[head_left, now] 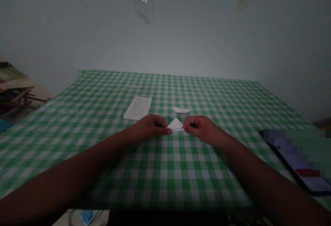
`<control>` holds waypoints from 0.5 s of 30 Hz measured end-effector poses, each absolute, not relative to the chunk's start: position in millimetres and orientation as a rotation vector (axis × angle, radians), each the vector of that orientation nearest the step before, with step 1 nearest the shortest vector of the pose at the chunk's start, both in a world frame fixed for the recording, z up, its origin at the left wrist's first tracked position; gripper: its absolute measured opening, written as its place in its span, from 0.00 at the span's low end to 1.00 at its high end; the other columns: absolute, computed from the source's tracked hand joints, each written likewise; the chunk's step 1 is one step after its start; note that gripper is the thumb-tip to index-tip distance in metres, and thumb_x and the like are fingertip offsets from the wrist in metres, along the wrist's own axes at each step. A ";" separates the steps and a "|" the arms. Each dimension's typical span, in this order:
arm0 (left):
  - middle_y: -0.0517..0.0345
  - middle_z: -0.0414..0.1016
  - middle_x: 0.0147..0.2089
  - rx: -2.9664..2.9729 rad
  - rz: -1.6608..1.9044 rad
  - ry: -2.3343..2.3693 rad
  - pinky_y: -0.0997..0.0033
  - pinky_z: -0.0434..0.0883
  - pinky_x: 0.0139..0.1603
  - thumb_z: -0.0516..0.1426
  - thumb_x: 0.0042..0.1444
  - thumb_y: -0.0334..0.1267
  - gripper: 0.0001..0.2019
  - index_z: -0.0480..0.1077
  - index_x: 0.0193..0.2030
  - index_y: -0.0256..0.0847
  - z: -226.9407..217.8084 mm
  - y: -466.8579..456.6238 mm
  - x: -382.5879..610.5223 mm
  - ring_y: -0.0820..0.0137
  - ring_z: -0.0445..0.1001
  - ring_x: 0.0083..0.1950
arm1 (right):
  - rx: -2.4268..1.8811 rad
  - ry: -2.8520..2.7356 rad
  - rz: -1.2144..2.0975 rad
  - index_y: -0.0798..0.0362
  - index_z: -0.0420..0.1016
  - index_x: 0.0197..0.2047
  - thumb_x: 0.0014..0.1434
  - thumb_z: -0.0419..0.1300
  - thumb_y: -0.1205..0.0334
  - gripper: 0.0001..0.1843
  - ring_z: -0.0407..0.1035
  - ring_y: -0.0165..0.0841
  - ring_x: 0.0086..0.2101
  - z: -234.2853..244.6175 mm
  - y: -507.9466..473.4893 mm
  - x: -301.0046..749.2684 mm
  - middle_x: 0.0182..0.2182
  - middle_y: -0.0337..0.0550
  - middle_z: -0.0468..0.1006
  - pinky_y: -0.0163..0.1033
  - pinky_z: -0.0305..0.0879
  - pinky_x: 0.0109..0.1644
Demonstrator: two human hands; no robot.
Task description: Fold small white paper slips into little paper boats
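Between my two hands is a small folded paper triangle (176, 125), white with lines of print, its point facing away from me. My left hand (153, 126) pinches its left corner between thumb and fingers. The right corner is pinched the same way by my right hand (198, 126). Just beyond the triangle, a small folded paper boat shape (181, 110) lies on the cloth. Past my left hand rests a stack of printed paper sheets (139, 108).
A green and white checked tablecloth (165, 171) covers the table, which meets a plain wall (165, 40) at the back. At the right edge lies a device with a lit, pixelated screen (297, 160). Wooden furniture (22, 98) stands off to the left.
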State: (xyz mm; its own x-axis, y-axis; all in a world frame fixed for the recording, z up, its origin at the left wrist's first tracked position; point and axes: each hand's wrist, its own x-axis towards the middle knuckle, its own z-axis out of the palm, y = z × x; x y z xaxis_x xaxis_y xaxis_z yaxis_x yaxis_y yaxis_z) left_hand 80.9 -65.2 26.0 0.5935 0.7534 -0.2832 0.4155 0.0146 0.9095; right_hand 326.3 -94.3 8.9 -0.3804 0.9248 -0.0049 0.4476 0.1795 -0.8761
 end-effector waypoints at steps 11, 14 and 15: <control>0.62 0.68 0.27 1.693 0.419 0.956 0.74 0.60 0.28 0.60 0.54 0.48 0.13 0.71 0.32 0.38 29.9 -64.9 78.1 0.75 0.64 0.27 | -1.255 -1.829 1.173 0.52 0.69 0.26 0.58 0.60 0.57 0.11 0.58 0.28 0.25 14.1 -96.7 324.4 0.23 0.34 0.65 0.36 0.55 0.29; 0.61 0.68 0.28 1.811 0.438 0.990 0.74 0.62 0.29 0.57 0.57 0.48 0.14 0.71 0.32 0.38 29.8 -66.1 78.2 0.74 0.65 0.29 | -1.265 -1.787 1.164 0.52 0.67 0.25 0.58 0.60 0.56 0.12 0.56 0.27 0.25 14.5 -97.4 324.1 0.22 0.33 0.63 0.36 0.54 0.29; 0.61 0.68 0.28 1.859 0.440 1.005 0.73 0.61 0.29 0.56 0.59 0.48 0.15 0.71 0.32 0.38 30.0 -66.2 78.0 0.73 0.64 0.29 | -1.270 -1.782 1.159 0.52 0.67 0.25 0.58 0.59 0.56 0.13 0.56 0.28 0.25 14.7 -97.4 324.1 0.22 0.33 0.62 0.36 0.53 0.29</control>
State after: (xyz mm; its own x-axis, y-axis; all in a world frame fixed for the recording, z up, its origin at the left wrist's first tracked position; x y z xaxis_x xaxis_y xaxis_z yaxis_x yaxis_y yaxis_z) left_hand 78.0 -66.2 30.0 0.5986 0.7929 -0.1143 0.4532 -0.2175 0.8645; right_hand 324.1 -97.4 14.7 -0.3165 0.9485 0.0151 0.3704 0.1383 -0.9185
